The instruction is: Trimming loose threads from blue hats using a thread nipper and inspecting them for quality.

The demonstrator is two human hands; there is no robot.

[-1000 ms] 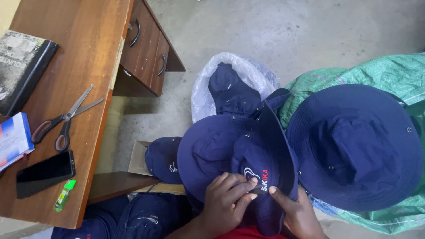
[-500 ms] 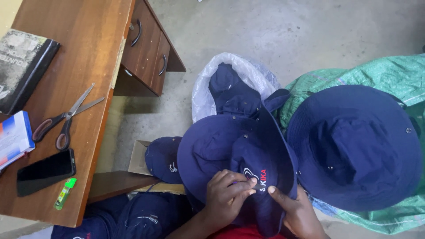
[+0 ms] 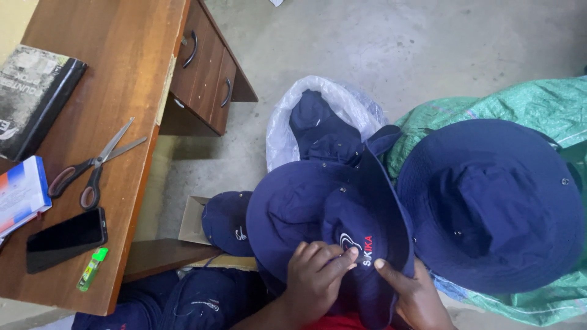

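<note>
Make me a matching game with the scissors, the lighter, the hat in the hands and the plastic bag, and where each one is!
Things:
1. scissors
2. green lighter
3. navy hat
4. white plastic bag

Places:
A. on the floor, with dark blue cloth inside
B. held between the left hand and right hand
C. near the desk edge, beside the black phone
D. on the desk, between the book and the phone

Pairs: 1-D, 2-C, 3-B, 4-A

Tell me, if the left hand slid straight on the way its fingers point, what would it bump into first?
The left hand points up and rightward across the hat it holds; continuing, it would probably meet the other big hat first, though depth is unclear.
</note>
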